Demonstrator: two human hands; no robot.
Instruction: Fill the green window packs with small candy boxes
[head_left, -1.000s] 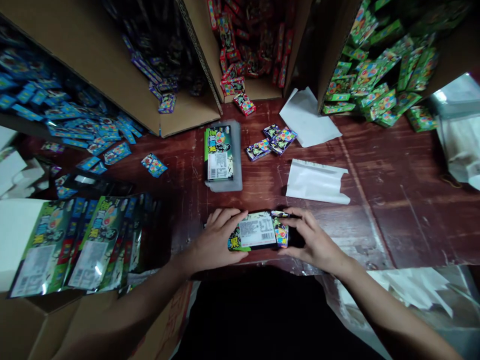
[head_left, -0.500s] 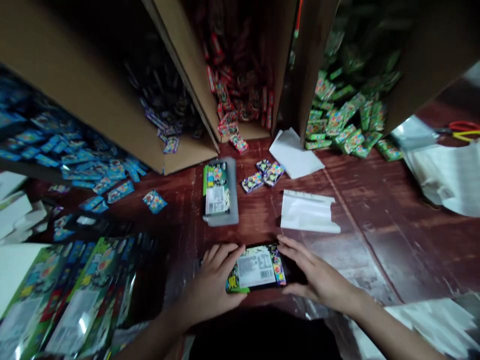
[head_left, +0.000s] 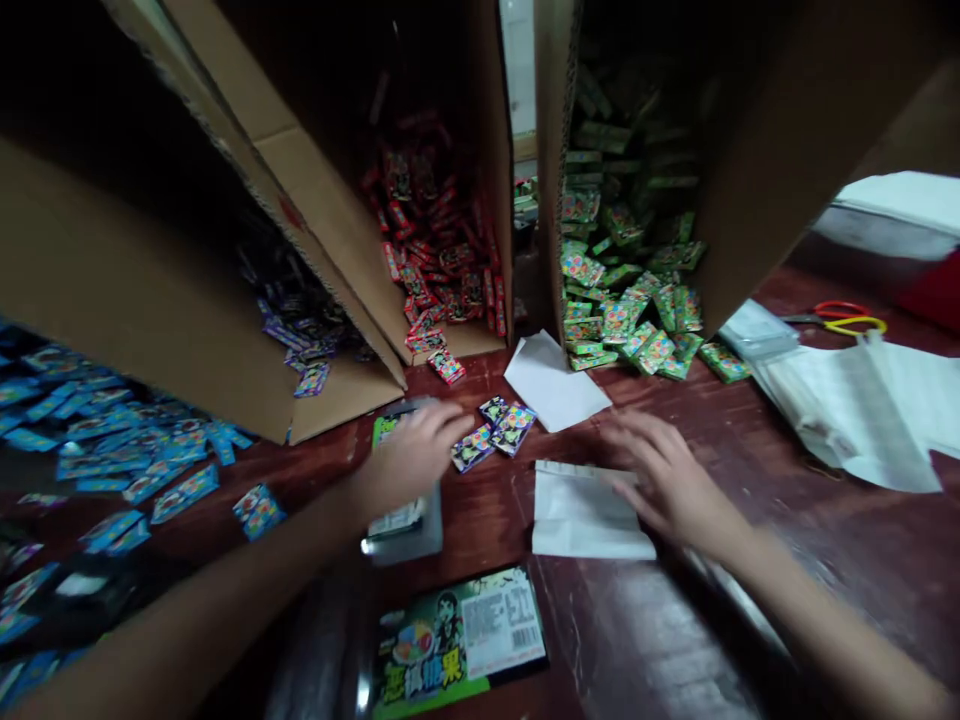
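My left hand (head_left: 412, 455) is over a candy packet (head_left: 399, 522) in a clear plastic sleeve and covers its middle; blurred fingers reach toward several small purple candy packs (head_left: 495, 435). These fingers look loosely bent, with nothing seen in them. My right hand (head_left: 667, 485) is open, fingers apart, at the right edge of a white paper bag (head_left: 589, 510). Whether it touches the bag I cannot tell. A black and green candy packet (head_left: 465, 640) with a white label lies flat near the table's front edge, apart from both hands.
Tipped cardboard boxes hold red packs (head_left: 442, 270), green packs (head_left: 630, 310) and purple packs (head_left: 300, 330). Blue packs (head_left: 112, 420) are heaped at left. A white paper sheet (head_left: 559, 380) lies by the green box; scissors (head_left: 847, 318) and plastic bags (head_left: 832, 410) are at right.
Both hands have let go of the black and green packet and moved forward, the left over the sleeved packet, the right to the white bag. The view has shifted.
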